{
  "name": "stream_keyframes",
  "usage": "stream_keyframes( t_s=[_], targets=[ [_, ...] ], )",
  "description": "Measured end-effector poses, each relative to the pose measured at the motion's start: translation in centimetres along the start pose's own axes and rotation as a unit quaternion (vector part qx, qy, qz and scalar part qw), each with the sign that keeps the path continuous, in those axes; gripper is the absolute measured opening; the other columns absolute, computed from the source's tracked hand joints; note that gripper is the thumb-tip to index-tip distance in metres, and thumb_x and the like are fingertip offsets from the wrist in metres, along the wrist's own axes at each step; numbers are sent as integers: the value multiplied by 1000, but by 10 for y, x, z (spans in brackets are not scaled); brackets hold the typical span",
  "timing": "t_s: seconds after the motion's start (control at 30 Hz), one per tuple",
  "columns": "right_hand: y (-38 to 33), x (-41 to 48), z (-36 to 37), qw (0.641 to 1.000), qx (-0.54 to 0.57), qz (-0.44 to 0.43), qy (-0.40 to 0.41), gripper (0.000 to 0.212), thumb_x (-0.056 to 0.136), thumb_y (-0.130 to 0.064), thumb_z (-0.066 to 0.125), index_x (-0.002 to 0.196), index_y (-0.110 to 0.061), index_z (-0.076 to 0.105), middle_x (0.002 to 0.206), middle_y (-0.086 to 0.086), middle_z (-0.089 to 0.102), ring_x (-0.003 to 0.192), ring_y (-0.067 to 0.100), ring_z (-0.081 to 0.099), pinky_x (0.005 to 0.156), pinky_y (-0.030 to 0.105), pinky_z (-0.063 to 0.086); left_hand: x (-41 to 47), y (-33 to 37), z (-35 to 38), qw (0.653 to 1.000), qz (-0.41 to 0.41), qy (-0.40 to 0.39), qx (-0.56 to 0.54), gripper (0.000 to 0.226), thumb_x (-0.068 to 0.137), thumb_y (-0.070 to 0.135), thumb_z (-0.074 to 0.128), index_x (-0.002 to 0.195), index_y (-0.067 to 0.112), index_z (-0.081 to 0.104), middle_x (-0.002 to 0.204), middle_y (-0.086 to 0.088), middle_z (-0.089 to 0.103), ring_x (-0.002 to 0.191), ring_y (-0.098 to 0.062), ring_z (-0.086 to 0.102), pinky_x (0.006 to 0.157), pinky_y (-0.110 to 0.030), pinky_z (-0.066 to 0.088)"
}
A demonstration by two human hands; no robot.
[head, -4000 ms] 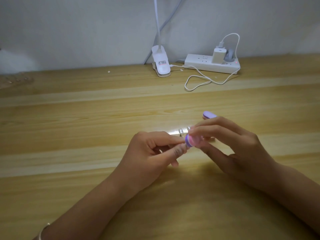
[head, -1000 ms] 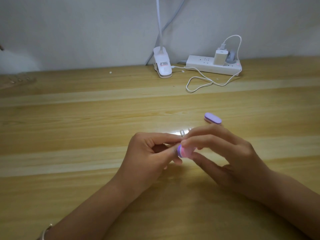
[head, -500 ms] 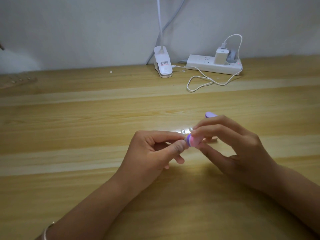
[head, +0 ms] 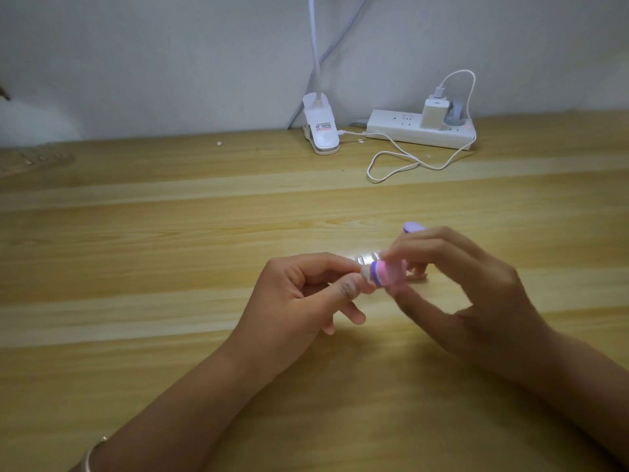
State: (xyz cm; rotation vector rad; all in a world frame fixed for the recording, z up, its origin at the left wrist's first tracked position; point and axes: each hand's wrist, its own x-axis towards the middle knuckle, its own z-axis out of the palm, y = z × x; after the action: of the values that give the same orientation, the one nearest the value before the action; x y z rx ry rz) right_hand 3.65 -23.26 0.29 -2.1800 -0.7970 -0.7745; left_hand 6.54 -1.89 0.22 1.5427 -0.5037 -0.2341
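Against the grey wall [head: 170, 56], a wooden table [head: 170, 233] bears a power strip [head: 401, 131].

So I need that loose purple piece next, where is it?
In the head view, the purple piece lies on the desk right of centre, peeking out just behind the right hand.

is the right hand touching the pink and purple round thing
Touching. The head view shows the right hand pinching the pink and purple round thing between fingers and thumb, with no gap.
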Motion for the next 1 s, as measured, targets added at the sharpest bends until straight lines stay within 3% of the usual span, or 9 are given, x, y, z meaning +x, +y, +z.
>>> stream_keyframes(
  t_s=[0.07,0.2,0.3,0.4,0.5,0.6,0.8,1.0],
  targets=[
    [-2,-2,1,999,-30,4,17,15,87,-6,71,102,-2,69,96,0,67,87,17,63,89,38,52,0,0,1,1000,-2,-4,-3,11,93,12,64,98,8,73,90,-7,76,67,-23,72,47,-24,47],
    [-3,0,-6,994,13,102,48,22,80,-1,63,99,-12,59,91,1,66,90,29,68,81,47,53,0,1,2,1000,-3,-5,-9,13,92,17,62,98,8,71,91,-7,76,68,-23,73,47,-23,48],
    [-8,-1,-9,991,75,109,2,18,81,-11,46,97,-14,51,81,3,52,75,22,53,77,51,49,-1,1,4,1000,3,-7,-2,15,91,19,62,96,9,71,91,-6,76,69,-23,73,47,-25,48],
    [-18,-2,-3,994,74,69,-30,16,83,-15,48,100,-18,50,78,3,47,71,12,44,75,46,48,-1,2,5,1000,18,-7,19,17,89,21,64,96,9,73,91,-5,75,68,-22,73,46,-29,48],
    [-19,-2,6,999,-1,29,-16,15,88,-21,62,100,-12,62,87,-8,56,76,6,51,76,33,49,-1,1,4,999,32,-1,35,14,86,22,68,93,12,76,84,-4,74,65,-19,72,46,-29,49],
    [-15,-3,9,999,-42,19,0,20,91,-22,66,96,-3,70,88,-3,62,77,11,55,74,29,49,-1,1,4,999,40,0,37,8,86,20,70,90,18,76,77,-2,73,60,-15,70,46,-26,49],
    [-12,-5,9,997,-77,11,20,17,91,-18,68,91,-3,75,75,3,61,68,16,52,67,26,46,-2,-1,3,997,49,16,58,8,85,19,73,91,16,78,75,-3,73,60,-15,70,49,-20,48],
    [-13,-6,14,996,-78,-7,34,9,86,-7,76,86,2,77,67,3,57,67,14,47,65,21,43,-7,1,8,970,134,54,196,9,84,10,74,89,16,79,71,9,71,62,-7,69,57,-14,48]
  ],
)
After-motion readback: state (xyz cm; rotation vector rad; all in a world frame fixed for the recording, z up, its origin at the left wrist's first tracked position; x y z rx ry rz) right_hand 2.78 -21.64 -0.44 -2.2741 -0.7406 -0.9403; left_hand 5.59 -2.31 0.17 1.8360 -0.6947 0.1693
